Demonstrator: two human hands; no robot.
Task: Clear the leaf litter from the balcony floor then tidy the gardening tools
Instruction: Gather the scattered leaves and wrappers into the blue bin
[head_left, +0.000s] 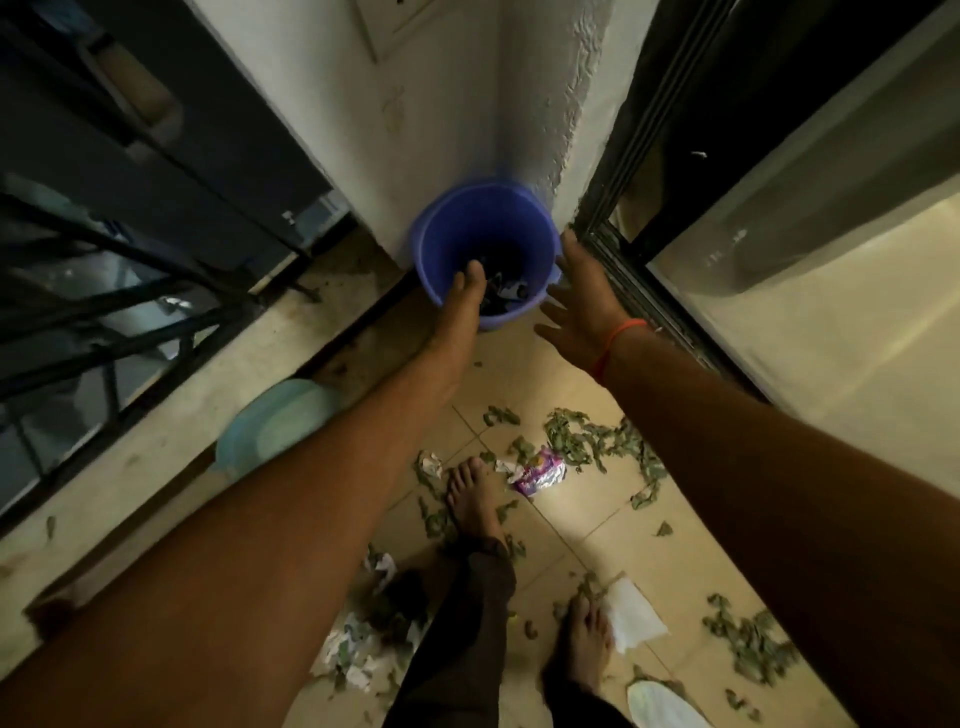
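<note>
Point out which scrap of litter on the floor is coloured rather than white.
The purple wrapper, lying just right of the person's forward foot. The flat white paper and the crumpled white scraps near the feet carry no colour.

A pale green lid (280, 423) leans against the ledge below the dark railing (119, 291).

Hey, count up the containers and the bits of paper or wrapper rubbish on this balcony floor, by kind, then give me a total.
Blue bucket: 1
Teal basin: 1
Purple wrapper: 1
White flat paper sheet: 1
Crumpled paper piles: at least 2, second near the foot
Total: at least 6, leaves not counted
</note>
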